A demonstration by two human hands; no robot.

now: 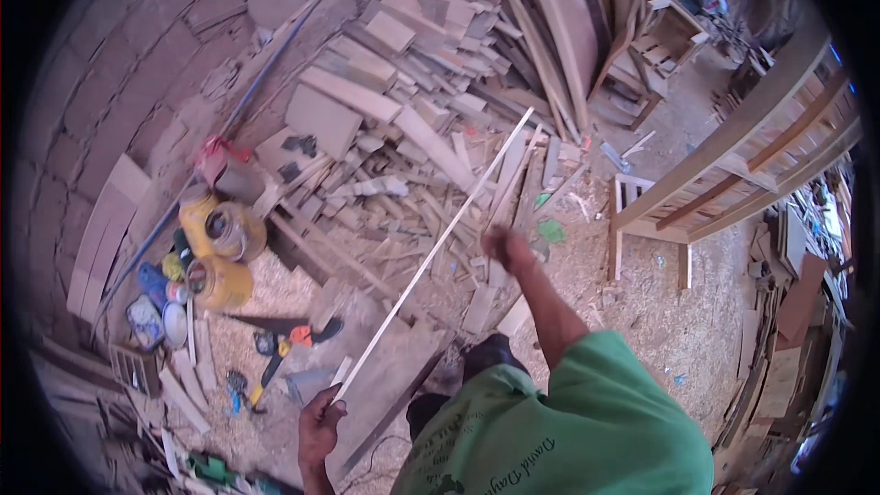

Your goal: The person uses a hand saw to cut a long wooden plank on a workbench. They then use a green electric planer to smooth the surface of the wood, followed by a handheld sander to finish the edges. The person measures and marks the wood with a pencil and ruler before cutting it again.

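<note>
A long, thin, pale wooden strip (431, 258) slants up and away across the view. My left hand (319, 422) is closed around its near end, with thumb and fingers pinching it. The strip's far end hangs over the scrap wood pile (394, 110). To the right of the strip, my right hand (503, 246) is over the near edge of the pile, close to some narrow offcuts. Motion smears its fingers, and whether it grips any of these pieces cannot be made out. Below the strip lies a broad wooden board (390, 408).
At left stand yellow containers (218, 282) beside a brick wall (119, 64). A handsaw (298, 337) and other tools lie near the board. A slatted wooden frame (715, 174) stands at right, with stacked boards (779, 339) beyond it. Sawdust (632, 330) covers the floor.
</note>
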